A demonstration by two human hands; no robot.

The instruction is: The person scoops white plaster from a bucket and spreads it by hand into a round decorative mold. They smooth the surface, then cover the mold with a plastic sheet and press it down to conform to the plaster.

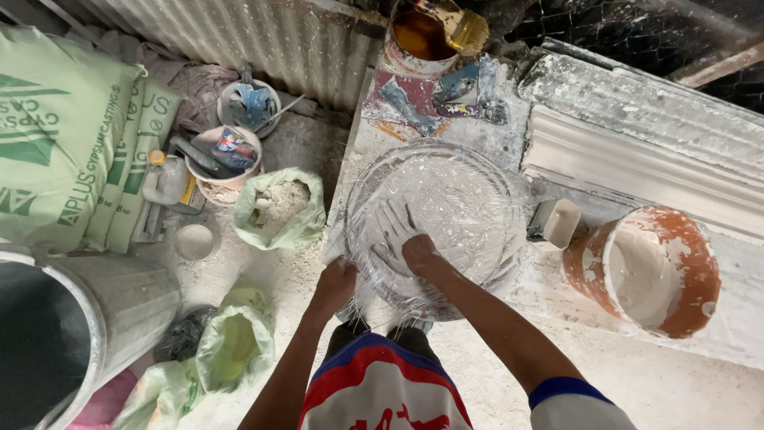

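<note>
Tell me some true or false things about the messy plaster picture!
1. The right hand presses flat inside the round white mould. True.
2. The left hand holds a brush. False: it grips the mould's near rim.
3. An orange bucket of white mix stands right of the mould. True.
4. The green sacks lie on the right. False: they are on the left.

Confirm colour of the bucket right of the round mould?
Orange-brown outside, white-coated inside: bucket, clearest in the head view.
</note>
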